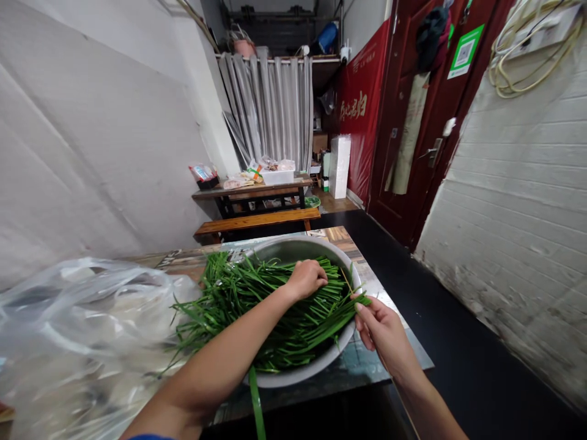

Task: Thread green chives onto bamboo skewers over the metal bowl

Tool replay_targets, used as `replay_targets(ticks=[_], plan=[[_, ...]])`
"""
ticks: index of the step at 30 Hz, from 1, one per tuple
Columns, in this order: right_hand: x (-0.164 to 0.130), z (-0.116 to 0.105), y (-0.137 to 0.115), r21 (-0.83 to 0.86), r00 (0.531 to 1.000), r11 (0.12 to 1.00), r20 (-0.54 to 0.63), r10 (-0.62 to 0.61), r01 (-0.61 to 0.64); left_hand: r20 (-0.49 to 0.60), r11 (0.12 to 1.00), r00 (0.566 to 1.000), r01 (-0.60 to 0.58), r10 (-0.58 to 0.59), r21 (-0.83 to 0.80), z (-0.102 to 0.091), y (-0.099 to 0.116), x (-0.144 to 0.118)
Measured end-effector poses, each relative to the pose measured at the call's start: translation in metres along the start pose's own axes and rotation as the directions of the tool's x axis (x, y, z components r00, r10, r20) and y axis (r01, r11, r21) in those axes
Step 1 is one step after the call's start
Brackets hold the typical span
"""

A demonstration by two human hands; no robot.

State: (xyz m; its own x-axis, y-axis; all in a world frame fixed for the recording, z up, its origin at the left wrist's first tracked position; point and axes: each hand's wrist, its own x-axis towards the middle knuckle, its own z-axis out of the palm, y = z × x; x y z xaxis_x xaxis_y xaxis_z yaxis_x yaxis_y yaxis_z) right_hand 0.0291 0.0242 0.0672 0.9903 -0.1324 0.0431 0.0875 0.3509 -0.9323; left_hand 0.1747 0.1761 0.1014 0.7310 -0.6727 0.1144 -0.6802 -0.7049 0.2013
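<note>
A wide metal basin (293, 374) sits on the table in front of me, heaped with long green chive leaves (257, 299). My left hand (306, 278) rests on top of the pile near the basin's far side, fingers curled down into the leaves. My right hand (383, 330) is at the basin's right rim, pinching the ends of a few leaves that stick out over the edge. One loose leaf (257, 403) hangs down over the basin's near rim.
A large crumpled clear plastic bag (77, 342) lies left of the basin. The table's right edge (403, 330) borders a dark floor aisle. Farther back stand a wooden bench (257, 221) and a cluttered table (252, 186); a red door (413, 122) is right.
</note>
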Motion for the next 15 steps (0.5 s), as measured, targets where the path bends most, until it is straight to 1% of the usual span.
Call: replay_targets(ticks=[4,8,10,12,15], plan=[[0.0004,0.0002,0.0007,-0.009,1.0,1.0,0.006,-0.01,0.01,-0.034,0.996,0.999,0.004,-0.007,-0.089,-0.0026,0.0007,-0.0022],[0.0004,0.0009,0.0013,-0.022,1.0,1.0,0.002,-0.011,0.011,-0.148,0.997,0.989,0.0,-0.011,-0.073,-0.007,0.0016,-0.004],[0.0004,0.0014,0.0011,-0.025,1.0,1.0,-0.003,-0.009,0.009,-0.185,0.998,0.983,0.004,-0.015,-0.057,-0.0085,0.0003,-0.0037],[0.0008,0.0021,0.0004,-0.031,1.0,0.999,-0.006,-0.014,0.014,-0.193,0.997,0.981,0.005,-0.018,-0.072,-0.009,-0.0016,-0.0025],[0.0023,0.0029,-0.0009,-0.054,1.0,0.998,0.0,-0.016,0.016,-0.186,0.984,0.981,0.019,-0.052,-0.175,-0.0071,-0.004,-0.0002]])
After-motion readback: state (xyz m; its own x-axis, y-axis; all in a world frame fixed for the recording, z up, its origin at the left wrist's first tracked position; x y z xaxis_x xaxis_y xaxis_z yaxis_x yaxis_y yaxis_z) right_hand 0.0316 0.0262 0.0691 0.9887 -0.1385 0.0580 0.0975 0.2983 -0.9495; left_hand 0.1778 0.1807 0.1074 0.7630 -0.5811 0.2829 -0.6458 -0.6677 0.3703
